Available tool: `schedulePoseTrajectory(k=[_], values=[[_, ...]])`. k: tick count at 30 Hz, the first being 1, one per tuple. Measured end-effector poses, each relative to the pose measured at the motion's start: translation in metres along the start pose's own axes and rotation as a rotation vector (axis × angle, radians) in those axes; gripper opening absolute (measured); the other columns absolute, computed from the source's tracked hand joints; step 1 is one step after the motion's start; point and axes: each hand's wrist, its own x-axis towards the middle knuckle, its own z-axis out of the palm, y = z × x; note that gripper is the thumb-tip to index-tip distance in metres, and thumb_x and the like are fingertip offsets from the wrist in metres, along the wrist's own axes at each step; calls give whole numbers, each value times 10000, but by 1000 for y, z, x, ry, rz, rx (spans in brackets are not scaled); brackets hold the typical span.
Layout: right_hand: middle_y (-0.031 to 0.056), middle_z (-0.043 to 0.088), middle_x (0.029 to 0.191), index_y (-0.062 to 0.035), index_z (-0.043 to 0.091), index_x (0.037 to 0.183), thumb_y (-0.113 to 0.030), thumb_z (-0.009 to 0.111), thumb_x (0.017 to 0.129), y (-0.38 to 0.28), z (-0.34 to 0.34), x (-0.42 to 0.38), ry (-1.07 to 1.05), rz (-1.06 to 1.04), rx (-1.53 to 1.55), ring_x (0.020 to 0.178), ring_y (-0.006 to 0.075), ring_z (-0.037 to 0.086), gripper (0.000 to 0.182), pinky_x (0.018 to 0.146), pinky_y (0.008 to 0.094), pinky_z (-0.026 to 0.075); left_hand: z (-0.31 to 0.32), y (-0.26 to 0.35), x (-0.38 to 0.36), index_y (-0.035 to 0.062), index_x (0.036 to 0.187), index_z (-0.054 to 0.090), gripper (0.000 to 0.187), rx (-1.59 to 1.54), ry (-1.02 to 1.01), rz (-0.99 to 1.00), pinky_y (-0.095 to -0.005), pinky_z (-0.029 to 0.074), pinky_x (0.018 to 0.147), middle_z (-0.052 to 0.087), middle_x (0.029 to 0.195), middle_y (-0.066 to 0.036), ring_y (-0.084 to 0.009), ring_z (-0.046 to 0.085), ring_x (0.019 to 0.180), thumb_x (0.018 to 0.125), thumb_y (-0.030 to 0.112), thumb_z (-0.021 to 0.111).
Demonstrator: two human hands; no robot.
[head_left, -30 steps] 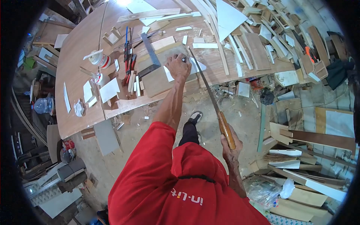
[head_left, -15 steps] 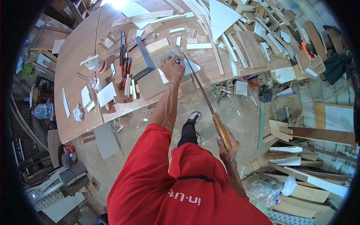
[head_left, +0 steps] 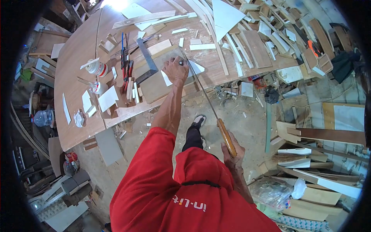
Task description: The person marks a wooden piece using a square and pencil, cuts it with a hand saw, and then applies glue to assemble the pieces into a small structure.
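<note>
My right hand (head_left: pixel 234 150) is wrapped round the wooden handle (head_left: pixel 226 136) of a long, thin saw (head_left: pixel 204 92). Its blade runs up and left to the table, beside a white triangular piece (head_left: pixel 196 69). My left hand (head_left: pixel 176 70) presses down on the work there, fingers bent, with a small dark item at its fingertips; what it grips is too small to make out. Under it lies a flat board (head_left: pixel 156 88). A metal square (head_left: pixel 147 62) rests just left of that hand.
On the wooden table (head_left: pixel 77 116) stand a white tub (head_left: pixel 97 68) and a jar with brushes (head_left: pixel 99 87), near red-handled pliers (head_left: pixel 128 75). Wood offcuts (head_left: pixel 257 48) are piled at the right. A green strip (head_left: pixel 268 127) lies on the floor.
The saw and my right hand have shifted slightly left and down. My left hand stays on the work, and the whole view has moved a little.
</note>
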Motion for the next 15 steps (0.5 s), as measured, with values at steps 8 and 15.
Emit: schedulePoseTrajectory(k=[8,15], values=[[217,639,1144,78,554,1216,21,631,802,-1,2,4,-25,97,-13,1014,260,658,425,865,317,507,3,-3,-2,184,948,692,215,-42,28,12,-503,357,927,622,1108,-62,-314,474,1132,768,292,645],[192,650,1137,64,555,1225,17,623,793,-13,2,17,-79,230,78,1023,238,654,440,880,307,498,-2,-2,-1,180,980,682,259,-19,-23,10,-502,355,928,618,1143,-65,-320,473,1131,757,304,641]])
